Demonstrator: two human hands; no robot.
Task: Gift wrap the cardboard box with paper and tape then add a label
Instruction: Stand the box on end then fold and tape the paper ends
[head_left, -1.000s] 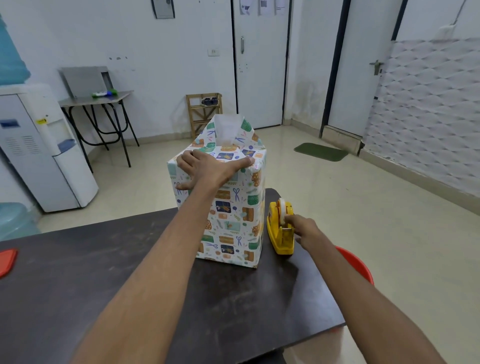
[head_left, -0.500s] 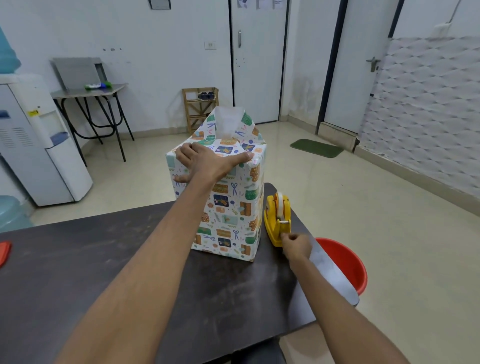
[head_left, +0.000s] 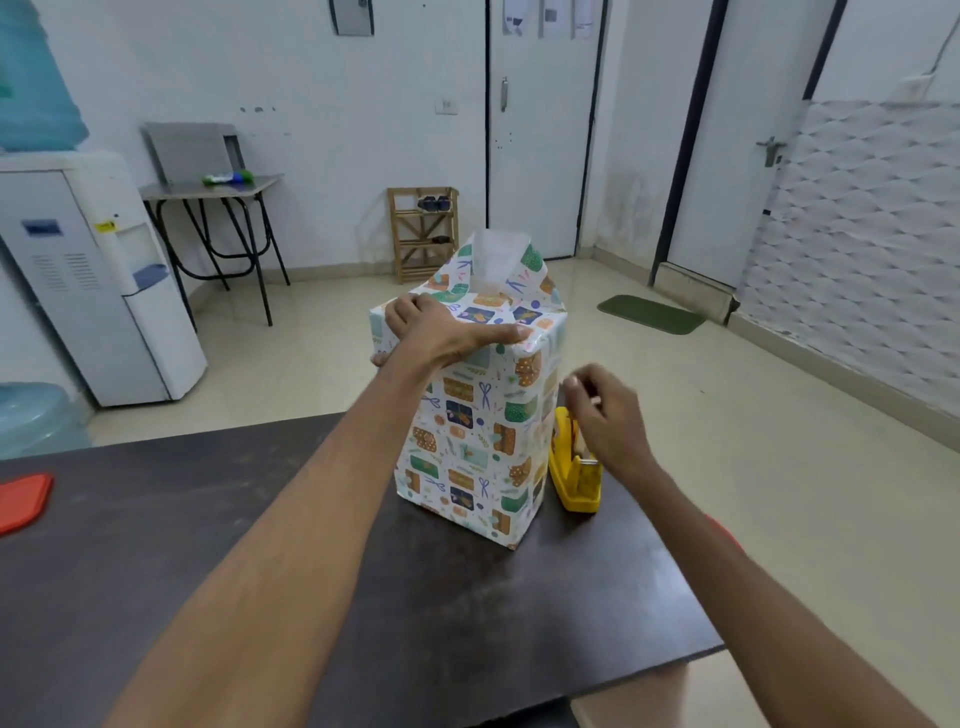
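A tall box wrapped in patterned gift paper (head_left: 470, 441) stands upright on the dark table (head_left: 208, 545). One paper flap (head_left: 501, 262) sticks up at the far side of its top. My left hand (head_left: 447, 332) lies flat on the box top, pressing the folded paper down. A yellow tape dispenser (head_left: 571, 478) sits just right of the box. My right hand (head_left: 605, 415) hovers above the dispenser with its fingertips pinched together; it is blurred, and a short strip of clear tape seems to be between the fingers.
An orange lid (head_left: 21, 499) lies at the table's left edge. The table's right edge runs just past the dispenser. A red bucket (head_left: 724, 530) on the floor shows behind my right forearm. A water cooler (head_left: 98, 275) stands at the left.
My right hand has risen from the front of the dispenser to above it, fingers pinched. My left hand stays pressed on the box top.
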